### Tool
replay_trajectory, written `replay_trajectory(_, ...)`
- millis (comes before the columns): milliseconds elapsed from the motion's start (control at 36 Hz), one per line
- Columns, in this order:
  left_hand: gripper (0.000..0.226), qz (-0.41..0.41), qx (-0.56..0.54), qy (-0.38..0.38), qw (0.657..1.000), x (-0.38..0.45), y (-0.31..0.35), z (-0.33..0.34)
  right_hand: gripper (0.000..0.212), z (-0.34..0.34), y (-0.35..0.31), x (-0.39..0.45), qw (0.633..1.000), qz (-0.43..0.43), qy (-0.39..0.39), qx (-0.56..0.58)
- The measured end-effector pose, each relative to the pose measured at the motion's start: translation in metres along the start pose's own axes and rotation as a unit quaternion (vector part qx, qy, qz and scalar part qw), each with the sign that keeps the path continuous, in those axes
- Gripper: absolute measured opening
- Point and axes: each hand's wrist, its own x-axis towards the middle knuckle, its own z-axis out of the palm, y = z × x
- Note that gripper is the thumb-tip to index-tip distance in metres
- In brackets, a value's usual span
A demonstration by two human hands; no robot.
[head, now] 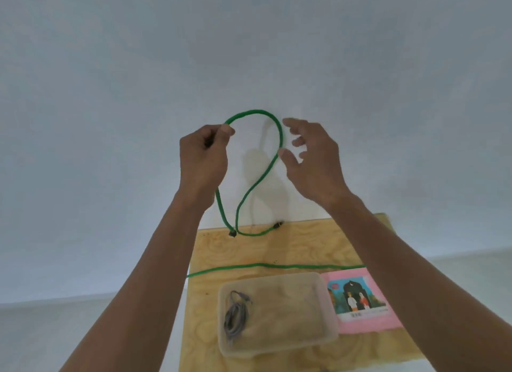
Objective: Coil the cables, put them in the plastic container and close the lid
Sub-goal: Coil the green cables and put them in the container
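My left hand (203, 156) is raised in front of the wall, pinching a green cable (257, 181). The cable arches from that hand into a loop and hangs down to the wooden board (279, 248), where its two dark plugs rest. My right hand (313, 161) hovers with fingers spread beside the loop's right side, thumb touching or nearly touching the cable. A second green cable (277, 266) lies stretched across the board. Below it stands a clear plastic container (329, 324) without a lid on, holding a coiled grey cable (235, 317) in its left end.
A pink lid or card with a printed picture (363, 302) lies right of the container, touching it. The wooden board is small, set against a white wall, with pale floor on both sides.
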Motion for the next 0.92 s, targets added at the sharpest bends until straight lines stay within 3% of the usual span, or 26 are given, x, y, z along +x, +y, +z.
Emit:
replay_trajectory(56,0.02,-0.042,-0.044,0.0,0.998,-0.003,0.011,0.005,0.046,0.005,-0.009,-0.021,0.993,0.016,-0.115,0.032)
replay_trajectory(139,0.023,-0.101,-0.115,-0.013,0.988,-0.009,0.027,0.012,0.05,0.018,-0.013,-0.05,0.949,0.054,-0.309,0.027)
replay_trajectory(194,0.022,-0.133,-0.157,-0.014,0.978,-0.012,0.036,0.014,0.034,0.025,-0.012,-0.063,0.937,0.051,-0.344,0.028)
replay_trajectory(306,0.027,-0.153,-0.191,-0.028,0.969,-0.016,0.051,0.015,0.008,0.022,-0.014,-0.069,0.937,0.054,-0.323,0.121)
replay_trajectory(472,0.055,-0.133,-0.1,-0.148,0.975,-0.034,0.057,0.015,0.011,-0.022,-0.031,-0.039,0.938,0.057,-0.251,0.232)
replay_trajectory(583,0.055,-0.081,-0.035,-0.28,0.956,-0.059,0.052,0.019,0.015,-0.056,-0.041,-0.011,0.945,0.044,-0.215,0.242)
replay_trajectory(639,0.05,-0.061,-0.025,-0.311,0.948,-0.069,0.051,0.024,0.015,-0.069,-0.046,0.0,0.946,0.035,-0.212,0.242)
replay_trajectory(778,0.036,-0.013,-0.02,-0.273,0.962,-0.08,0.068,0.037,0.024,-0.091,-0.059,0.018,0.935,0.025,-0.225,0.274)
replay_trajectory(917,0.023,-0.014,-0.047,-0.233,0.971,-0.084,0.087,0.043,0.03,-0.101,-0.07,0.038,0.947,-0.022,-0.209,0.242)
